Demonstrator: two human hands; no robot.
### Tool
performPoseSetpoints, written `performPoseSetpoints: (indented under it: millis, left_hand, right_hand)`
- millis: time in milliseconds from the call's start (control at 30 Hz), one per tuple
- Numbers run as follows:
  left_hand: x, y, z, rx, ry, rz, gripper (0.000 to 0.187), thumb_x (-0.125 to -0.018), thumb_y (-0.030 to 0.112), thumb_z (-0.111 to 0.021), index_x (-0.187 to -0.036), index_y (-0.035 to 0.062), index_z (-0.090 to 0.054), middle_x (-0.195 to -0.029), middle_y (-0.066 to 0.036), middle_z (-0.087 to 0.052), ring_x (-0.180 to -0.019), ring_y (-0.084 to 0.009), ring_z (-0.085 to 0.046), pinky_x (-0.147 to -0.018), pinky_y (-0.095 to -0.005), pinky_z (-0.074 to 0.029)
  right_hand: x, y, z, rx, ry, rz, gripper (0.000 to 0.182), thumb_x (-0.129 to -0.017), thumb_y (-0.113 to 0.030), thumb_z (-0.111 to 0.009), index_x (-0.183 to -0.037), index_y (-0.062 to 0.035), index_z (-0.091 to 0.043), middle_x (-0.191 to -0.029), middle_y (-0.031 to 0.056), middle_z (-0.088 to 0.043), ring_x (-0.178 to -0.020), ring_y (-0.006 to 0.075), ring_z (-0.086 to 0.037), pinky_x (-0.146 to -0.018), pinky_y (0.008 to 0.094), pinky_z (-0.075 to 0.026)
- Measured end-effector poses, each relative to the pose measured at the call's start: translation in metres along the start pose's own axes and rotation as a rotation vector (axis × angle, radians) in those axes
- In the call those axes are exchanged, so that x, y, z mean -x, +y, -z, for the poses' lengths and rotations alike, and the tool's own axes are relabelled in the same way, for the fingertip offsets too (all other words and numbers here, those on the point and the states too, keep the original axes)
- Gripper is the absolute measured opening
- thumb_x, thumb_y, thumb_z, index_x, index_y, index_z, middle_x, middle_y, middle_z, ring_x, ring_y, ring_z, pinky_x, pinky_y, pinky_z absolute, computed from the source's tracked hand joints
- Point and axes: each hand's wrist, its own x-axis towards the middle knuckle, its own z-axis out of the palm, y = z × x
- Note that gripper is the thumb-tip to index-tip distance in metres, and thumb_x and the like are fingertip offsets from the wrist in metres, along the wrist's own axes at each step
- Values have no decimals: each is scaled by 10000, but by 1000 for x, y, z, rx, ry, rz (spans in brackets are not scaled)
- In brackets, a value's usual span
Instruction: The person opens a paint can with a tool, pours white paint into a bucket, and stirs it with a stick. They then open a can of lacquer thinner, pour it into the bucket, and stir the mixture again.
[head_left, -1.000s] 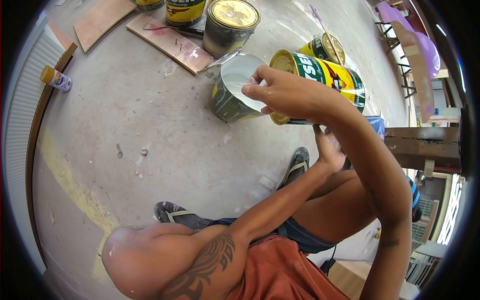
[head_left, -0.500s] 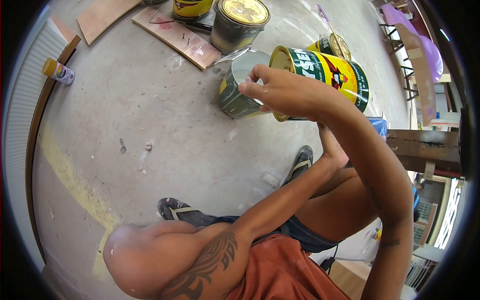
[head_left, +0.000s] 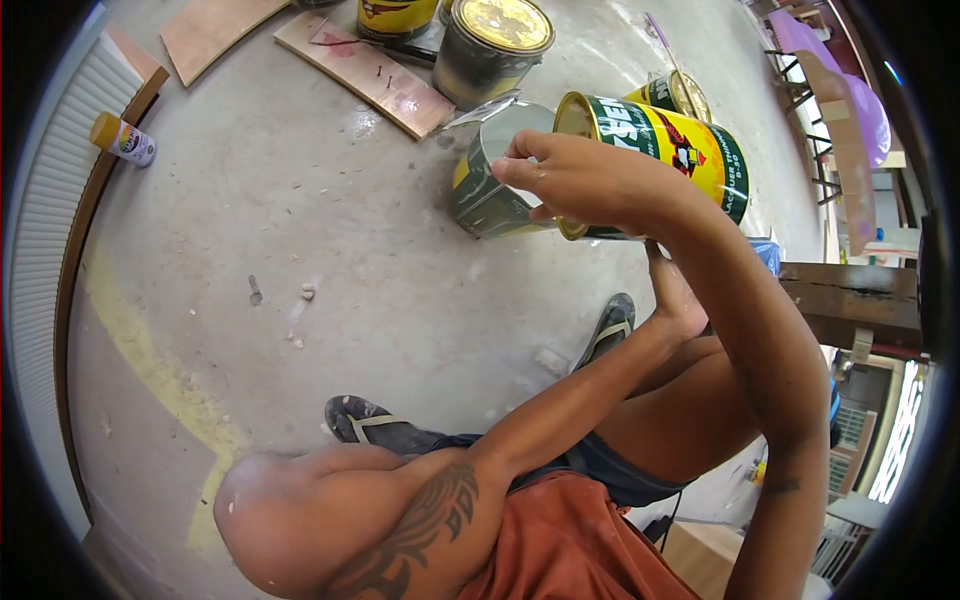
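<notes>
A large green and yellow lacquer thinner can [head_left: 700, 165] lies tilted on its side in the air, its round end beside an open tin [head_left: 490, 190] on the floor. My right hand [head_left: 580, 180] reaches across the can's near end, its fingers curled and pinched above the open tin's mouth; what they pinch is too small to make out. Below the can is my left hand [head_left: 678, 300], against its underside, with its fingers hidden behind the can and my right forearm.
A dark bucket with a paint-stained lid [head_left: 490, 50], another yellow can [head_left: 395, 18] and wooden boards [head_left: 365, 75] lie beyond. A small can [head_left: 680, 95] holds a stick. A spray can [head_left: 125, 140] is at left, a brown beam [head_left: 850, 300] at right.
The whole view has shifted slightly, with things a little farther right and down. Both hands and the can keep nearly the same pose.
</notes>
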Motion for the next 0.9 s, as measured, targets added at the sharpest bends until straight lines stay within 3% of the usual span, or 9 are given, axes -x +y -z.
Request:
performPoseSetpoints:
  millis: [300, 600, 900]
  left_hand:
    - [8, 1, -24, 71, 231, 22, 803, -953, 726, -309, -1476, 120, -361, -1424, -80, -488, -1323, -244, -468, -1113, -431, -363]
    - [11, 4, -26, 85, 128, 50, 854, -931, 766, -286, -1492, 126, -356, -1463, -81, -462, -1356, -270, -436, -1141, -469, -329]
    - [8, 6, -24, 49, 207, 83, 873, -919, 785, -263, -1493, 132, -346, -1460, -85, -459, -1357, -279, -435, -1141, -478, -330]
  right_hand:
    - [-5, -1, -1, -95, -48, -31, 415, -1032, -429, -480, -1236, -77, -559, -1192, 123, -613, -1004, 210, -682, -758, 325, -529]
    - [-2, -11, -1, -60, -55, -48, 410, -1029, -410, -493, -1270, -84, -555, -1181, 127, -618, -989, 202, -689, -767, 331, -534]
    - [-5, -14, 0, -20, -63, -48, 428, -1025, -419, -489, -1286, -85, -555, -1189, 133, -624, -979, 205, -697, -788, 342, -530]
